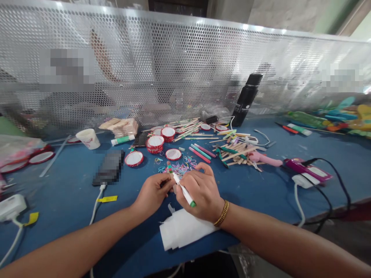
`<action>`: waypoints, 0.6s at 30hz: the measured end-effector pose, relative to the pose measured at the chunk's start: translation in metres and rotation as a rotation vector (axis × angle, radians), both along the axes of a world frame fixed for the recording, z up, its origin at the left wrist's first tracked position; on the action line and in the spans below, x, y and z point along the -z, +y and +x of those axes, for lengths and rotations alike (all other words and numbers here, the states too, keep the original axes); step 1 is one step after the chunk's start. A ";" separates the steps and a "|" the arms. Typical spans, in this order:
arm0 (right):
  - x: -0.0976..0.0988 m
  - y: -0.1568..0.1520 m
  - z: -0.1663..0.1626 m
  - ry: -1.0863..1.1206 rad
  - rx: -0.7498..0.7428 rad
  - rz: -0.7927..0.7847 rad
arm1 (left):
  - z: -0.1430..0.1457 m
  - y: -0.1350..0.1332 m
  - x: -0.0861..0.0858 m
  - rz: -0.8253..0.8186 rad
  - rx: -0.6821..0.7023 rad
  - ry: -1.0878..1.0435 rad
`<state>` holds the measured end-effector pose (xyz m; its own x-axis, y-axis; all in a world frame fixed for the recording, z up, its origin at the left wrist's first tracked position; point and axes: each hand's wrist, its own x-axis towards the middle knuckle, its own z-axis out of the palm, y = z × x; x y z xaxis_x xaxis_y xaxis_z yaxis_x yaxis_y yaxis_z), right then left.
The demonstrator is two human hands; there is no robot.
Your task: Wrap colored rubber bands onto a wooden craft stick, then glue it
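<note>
My left hand [153,193] pinches a small stick [169,168] with red and green bands near its upper end. Its lower part is hidden by my fingers. In my right hand [204,189] is a white felt-tip marker [184,193] with a green end, slanting up to the left so that its tip meets the banded stick. Beneath the right wrist, which wears a gold-coloured bracelet [222,213], lies folded white paper or cloth [185,230]. Just beyond both hands is a pile of small coloured rubber bands [181,166].
Red-rimmed round pieces [155,143], pink and teal pens [199,153] and wooden sticks [237,153] lie beyond. A phone [108,168] and paper cup [88,139] stand left; a glue gun [268,159] and black bottle [247,100] are right. A perforated metal screen [179,69] borders the back.
</note>
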<state>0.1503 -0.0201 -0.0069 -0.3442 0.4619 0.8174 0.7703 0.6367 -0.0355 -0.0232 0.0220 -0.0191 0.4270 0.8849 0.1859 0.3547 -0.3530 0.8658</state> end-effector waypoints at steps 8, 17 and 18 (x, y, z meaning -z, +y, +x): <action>0.001 0.001 0.000 0.007 -0.003 0.001 | 0.000 0.000 0.002 0.005 -0.005 -0.008; 0.000 0.001 0.000 0.005 -0.008 -0.010 | 0.001 0.001 0.002 -0.010 -0.004 0.002; 0.000 0.001 0.000 0.003 -0.009 -0.010 | 0.001 0.001 0.002 -0.009 -0.006 0.006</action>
